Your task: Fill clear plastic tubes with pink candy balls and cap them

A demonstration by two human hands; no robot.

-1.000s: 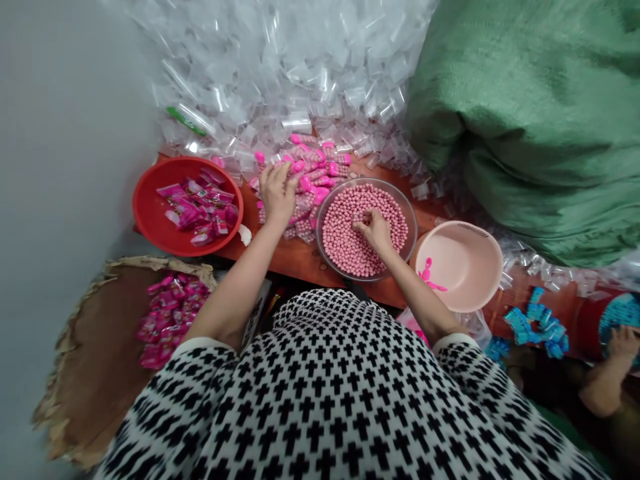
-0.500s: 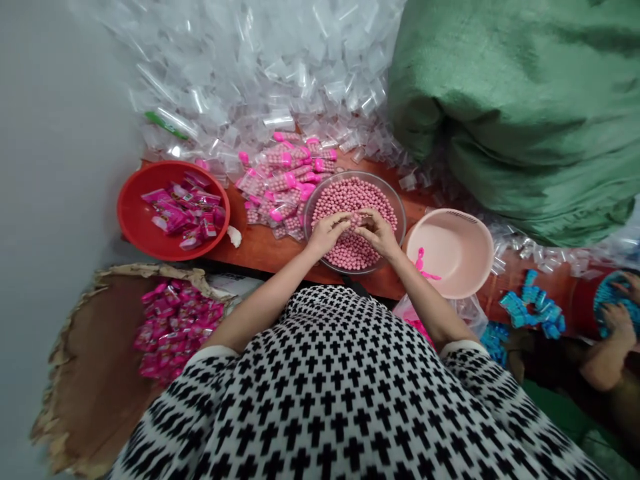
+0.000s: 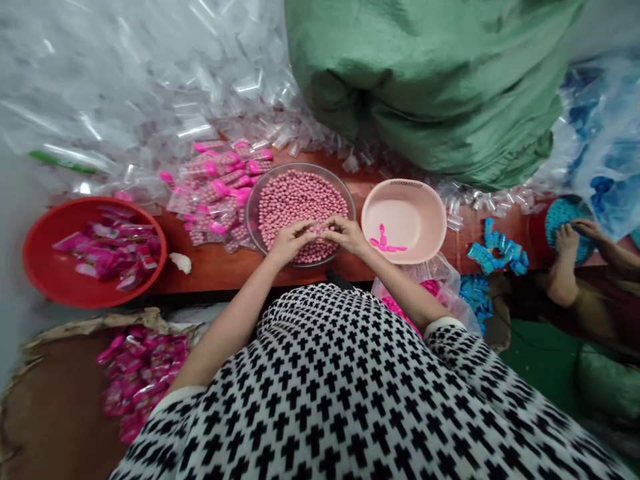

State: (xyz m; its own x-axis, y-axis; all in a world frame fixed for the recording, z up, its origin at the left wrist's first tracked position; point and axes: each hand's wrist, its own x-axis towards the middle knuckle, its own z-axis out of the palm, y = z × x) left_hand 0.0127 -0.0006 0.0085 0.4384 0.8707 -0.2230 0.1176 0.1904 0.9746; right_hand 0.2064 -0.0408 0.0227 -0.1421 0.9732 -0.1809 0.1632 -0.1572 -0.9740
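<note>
Pink beads (image 3: pixel 295 200) fill a clear round bowl (image 3: pixel 251 212) in front of me. Over its near side, my left hand (image 3: pixel 290 241) and my right hand (image 3: pixel 349 235) face each other, fingertips pinched close together. Between them is a small clear tube (image 3: pixel 320 229) that looks pinkish; fingers partly cover it. Left of the bowl lies a heap of clear tubes filled with pink beads (image 3: pixel 227 177), with bright pink caps. A pale pink basin (image 3: pixel 425 227) on the right holds a few bright pink pieces (image 3: pixel 384 241).
At left stand a red bowl (image 3: pixel 35 267) of pink packets and, lower, a carton (image 3: pixel 45 407) of pink packets. Clear empty tubes (image 3: pixel 150 80) pile up behind, beside a big green sack (image 3: pixel 425 87). Far right, a co-worker's hands (image 3: pixel 567 240) are in a container of blue beads.
My view has swung to the right, so everything appears shifted left and more of the co-worker shows. Both my hands stay together above the bead bowl, now over its near edge.
</note>
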